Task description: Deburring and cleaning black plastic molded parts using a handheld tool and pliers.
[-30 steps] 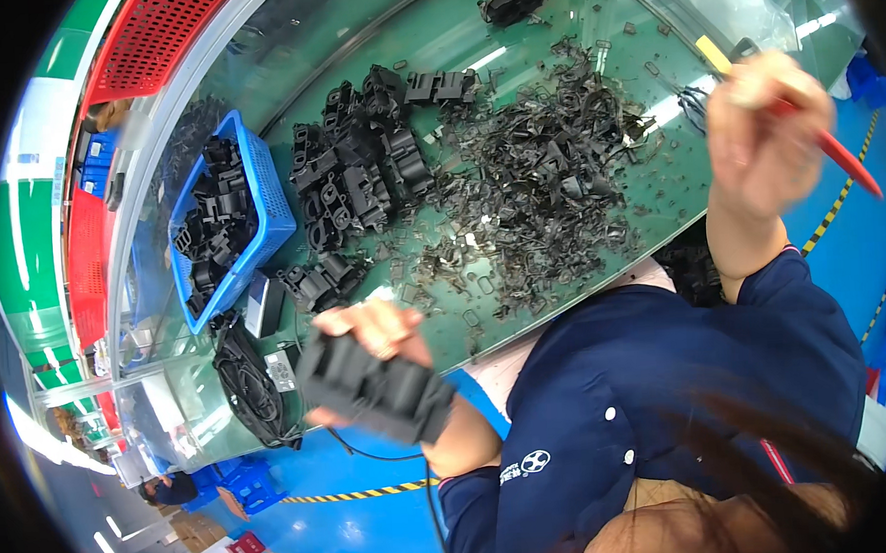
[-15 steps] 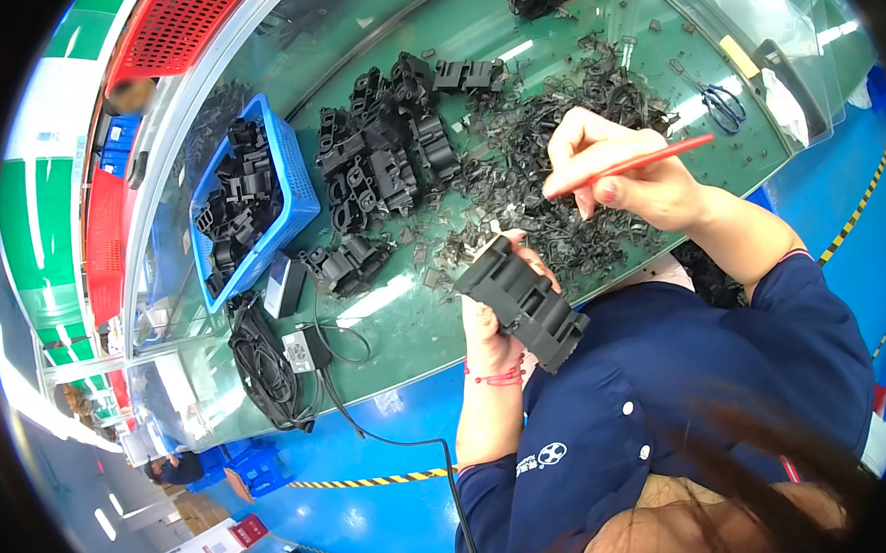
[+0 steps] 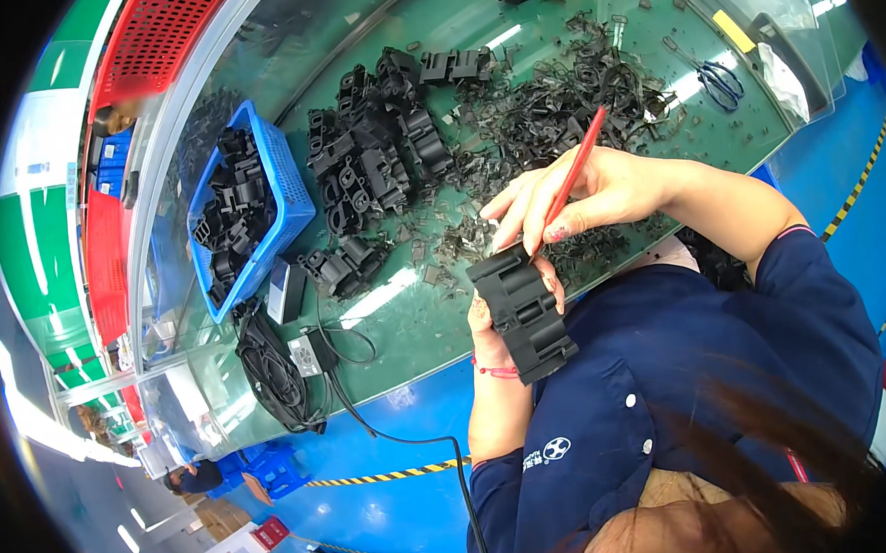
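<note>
My left hand [image 3: 483, 336] grips a black moulded plastic part [image 3: 527, 317] with rounded channels, held tilted above the bench's near edge. Closed around a slim red pen-shaped tool [image 3: 585, 154], my right hand [image 3: 599, 190] is at the part's upper edge. The tool's lower end comes down close to that edge; whether it touches cannot be made out. Beyond both hands spreads a pile of black plastic scraps [image 3: 609, 93]. Several similar black parts [image 3: 371, 145] are heaped on the green bench to the left of it.
A blue basket [image 3: 293, 179] full of black parts stands at the left. Near it lie a coiled black cable [image 3: 271, 371] and a small grey box [image 3: 312, 353]. Blue-handled scissors [image 3: 720, 87] rest at the far right. Clear panels [image 3: 179, 120] edge the green bench [image 3: 396, 344].
My right hand has moved down and left to the black part, and the red tool has swung from nearly level to steep. The part has turned slightly in my left hand.
</note>
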`<state>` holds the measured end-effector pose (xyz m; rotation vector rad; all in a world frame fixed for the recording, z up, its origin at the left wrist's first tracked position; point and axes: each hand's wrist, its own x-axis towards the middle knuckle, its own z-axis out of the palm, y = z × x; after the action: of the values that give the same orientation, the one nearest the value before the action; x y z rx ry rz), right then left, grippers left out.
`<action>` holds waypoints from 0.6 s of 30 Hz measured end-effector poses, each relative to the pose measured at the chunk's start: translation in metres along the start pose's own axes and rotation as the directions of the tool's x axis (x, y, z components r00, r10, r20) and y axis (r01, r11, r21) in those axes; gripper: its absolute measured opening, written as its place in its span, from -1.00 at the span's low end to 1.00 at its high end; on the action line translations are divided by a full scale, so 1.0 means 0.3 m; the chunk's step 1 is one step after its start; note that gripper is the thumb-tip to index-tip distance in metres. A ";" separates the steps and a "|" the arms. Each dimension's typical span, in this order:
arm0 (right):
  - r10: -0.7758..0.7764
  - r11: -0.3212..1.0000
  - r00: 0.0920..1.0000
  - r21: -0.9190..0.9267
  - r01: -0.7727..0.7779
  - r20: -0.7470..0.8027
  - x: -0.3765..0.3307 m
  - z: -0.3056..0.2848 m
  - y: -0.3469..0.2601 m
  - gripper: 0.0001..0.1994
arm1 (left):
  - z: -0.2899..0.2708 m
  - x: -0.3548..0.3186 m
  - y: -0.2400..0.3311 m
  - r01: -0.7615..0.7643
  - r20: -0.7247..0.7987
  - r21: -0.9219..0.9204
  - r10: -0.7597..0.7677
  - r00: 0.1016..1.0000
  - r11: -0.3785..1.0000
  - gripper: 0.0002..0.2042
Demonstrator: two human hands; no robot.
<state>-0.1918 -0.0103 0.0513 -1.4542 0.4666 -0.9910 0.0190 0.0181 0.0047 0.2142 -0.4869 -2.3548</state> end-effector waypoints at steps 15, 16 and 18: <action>-0.155 0.912 0.980 -0.363 0.191 0.127 -0.003 0.000 -0.001 -0.89 | -0.020 0.018 -0.024 0.157 0.059 -0.250 -0.147 0.987 0.955 -0.19; -0.176 0.890 0.974 -0.398 0.220 0.145 -0.002 0.000 -0.001 -0.89 | -0.020 0.019 -0.026 0.162 0.065 -0.263 -0.150 0.987 0.951 -0.19; -0.263 0.766 0.952 -0.567 0.304 0.156 0.001 0.001 -0.006 -0.90 | -0.014 0.019 -0.030 0.128 0.007 -0.283 -0.131 0.991 0.951 -0.17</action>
<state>-0.1921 -0.0100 0.0531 -2.1660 0.5413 -1.0829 0.0104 0.0192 -0.0028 0.1297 -0.1277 -2.5160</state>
